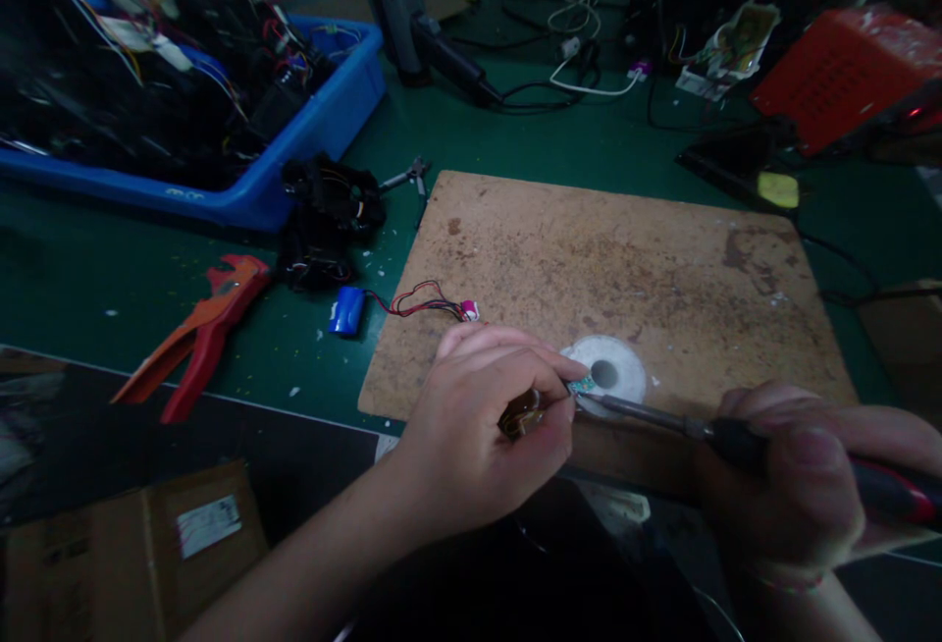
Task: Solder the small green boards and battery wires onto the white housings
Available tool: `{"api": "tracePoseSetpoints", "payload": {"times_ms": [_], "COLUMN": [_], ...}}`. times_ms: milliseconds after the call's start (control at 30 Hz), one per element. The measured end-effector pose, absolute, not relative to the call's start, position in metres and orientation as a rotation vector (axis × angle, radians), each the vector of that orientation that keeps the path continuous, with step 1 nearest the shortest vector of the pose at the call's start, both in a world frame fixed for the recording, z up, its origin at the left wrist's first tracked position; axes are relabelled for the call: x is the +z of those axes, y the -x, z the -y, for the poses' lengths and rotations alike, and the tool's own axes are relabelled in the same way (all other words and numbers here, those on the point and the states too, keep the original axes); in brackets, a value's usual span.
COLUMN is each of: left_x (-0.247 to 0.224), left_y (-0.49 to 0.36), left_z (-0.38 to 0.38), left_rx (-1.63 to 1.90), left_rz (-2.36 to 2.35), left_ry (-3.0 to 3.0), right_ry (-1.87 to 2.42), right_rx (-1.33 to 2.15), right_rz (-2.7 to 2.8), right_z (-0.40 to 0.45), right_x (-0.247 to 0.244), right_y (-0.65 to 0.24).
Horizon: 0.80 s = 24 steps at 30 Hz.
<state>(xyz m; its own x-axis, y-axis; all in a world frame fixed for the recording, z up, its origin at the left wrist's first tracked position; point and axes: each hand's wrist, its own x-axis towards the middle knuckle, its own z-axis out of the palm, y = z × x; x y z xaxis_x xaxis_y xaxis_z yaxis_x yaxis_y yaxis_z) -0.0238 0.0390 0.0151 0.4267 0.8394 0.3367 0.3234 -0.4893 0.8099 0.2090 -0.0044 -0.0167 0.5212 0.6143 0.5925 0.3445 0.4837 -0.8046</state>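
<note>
Between the thumb and fingers of my left hand (493, 416) is a small green circuit board (581, 386), its end poking out past the fingertips. My right hand (802, 465) is closed round the dark handle of a soldering iron (654, 413), whose tip meets or nearly meets the board. Under the board and tip lies a white spool (625, 367) on its side face, at the front of a brown board (618, 259). A blue battery pack (346, 311) rests left of my left hand, its red and black wires running to a pink-and-white connector (469, 310).
Red-orange cutters (206, 328) lie at the left. A blue bin (324, 141) full of wired black parts stands behind them, with black assemblies (331, 205) beside it. At the back are a heat gun (419, 28) and cables; a red box (846, 78) sits back right.
</note>
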Motion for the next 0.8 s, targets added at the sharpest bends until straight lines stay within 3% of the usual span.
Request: {"api": "tracePoseSetpoints", "payload": {"times_ms": [800], "left_x": [0.018], "left_y": [0.03], "left_z": [-0.037], "left_rx": [0.952], "left_rz": [-0.912], "left_ry": [-2.015], "right_ry": [1.052], "right_rx": [0.126], "right_rz": [0.931], "right_z": [-0.008], "right_x": [-0.01], "right_y": [-0.199]}}
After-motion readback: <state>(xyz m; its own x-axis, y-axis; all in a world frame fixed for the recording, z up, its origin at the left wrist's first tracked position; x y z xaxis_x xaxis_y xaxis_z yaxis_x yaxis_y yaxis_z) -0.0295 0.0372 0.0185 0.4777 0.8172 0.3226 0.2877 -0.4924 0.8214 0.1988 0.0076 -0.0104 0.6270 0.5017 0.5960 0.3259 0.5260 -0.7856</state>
